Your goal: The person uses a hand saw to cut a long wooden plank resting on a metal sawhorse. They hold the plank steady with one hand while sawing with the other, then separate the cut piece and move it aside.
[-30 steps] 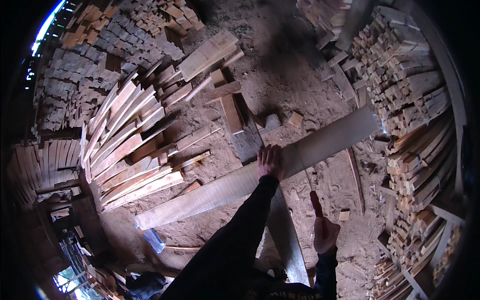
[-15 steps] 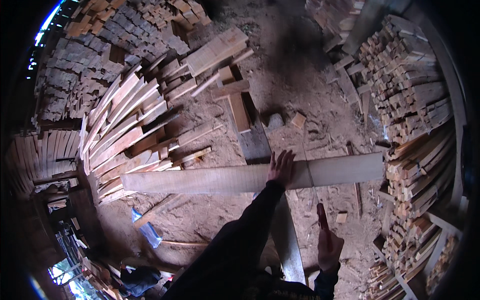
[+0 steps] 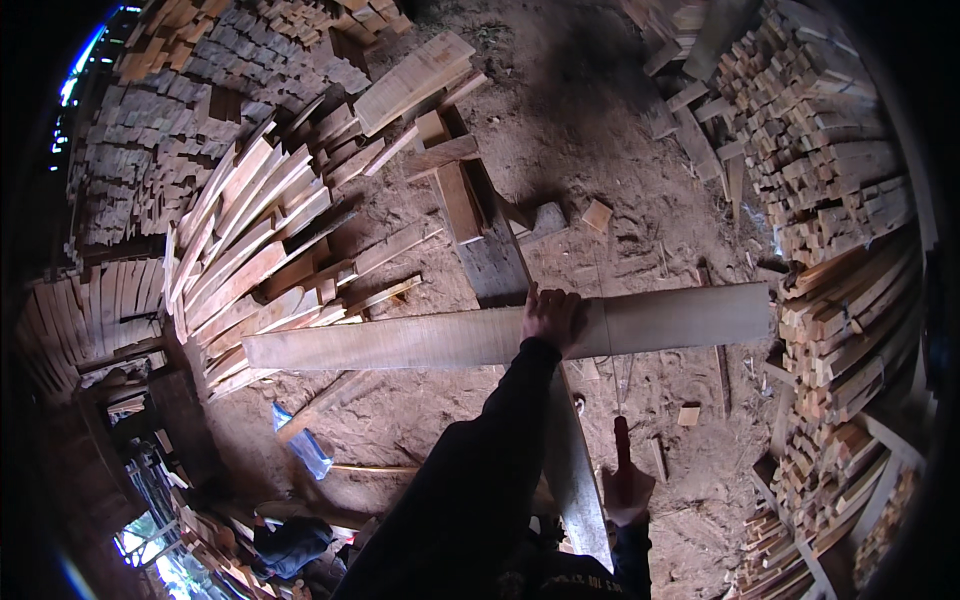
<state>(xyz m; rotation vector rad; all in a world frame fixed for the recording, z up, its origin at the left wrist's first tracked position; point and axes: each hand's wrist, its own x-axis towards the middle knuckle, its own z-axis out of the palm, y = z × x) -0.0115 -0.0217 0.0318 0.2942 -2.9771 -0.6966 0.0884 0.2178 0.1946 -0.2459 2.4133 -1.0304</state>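
A long pale board (image 3: 420,340) lies crosswise on a dark, narrow plank (image 3: 500,268) that runs away from me. My left hand (image 3: 553,318) bears down on the board near the crossing, its fingers bent over the far edge. Near my body on the right, my right hand (image 3: 630,494) is closed around the dark red handle of a handsaw (image 3: 622,445). The saw's blade shows edge-on as a thin line crossing the board just right of my left hand. How deep any cut goes is too fine to tell.
Loose planks (image 3: 255,250) fan out at the left. Short wood blocks (image 3: 458,200) sit on the plank's far end. Tall stacks of cut timber (image 3: 830,160) line the right side. A small offcut (image 3: 689,414) and a blue plastic wrapper (image 3: 305,445) lie on the dirt floor.
My right hand and the saw have shifted slightly left and toward me. My left hand's fingers, spread before, are now more bent. The view has tilted a little.
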